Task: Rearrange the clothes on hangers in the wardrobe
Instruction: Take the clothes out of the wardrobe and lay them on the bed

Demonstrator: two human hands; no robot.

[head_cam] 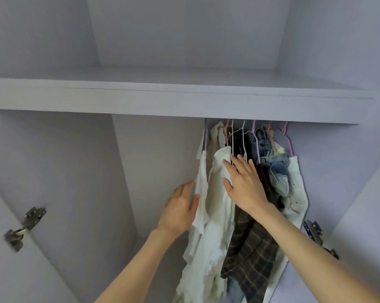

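Clothes (233, 215) on hangers (239, 136) crowd the right end of the wardrobe under its shelf (162, 101), and I have both hands on them: my left hand (180, 208) lies open with straight fingers against the outer edge of a white garment (201, 193), thumb touching the cloth, gripping nothing. My right hand (243, 182) is spread flat, fingers extended, pressing on a cream garment (217, 189) and the dark plaid one (250, 243) beside it, with denim pieces (272, 162) hanging just right of it. Metal hinges (25, 226) sit on the open doors at either side.
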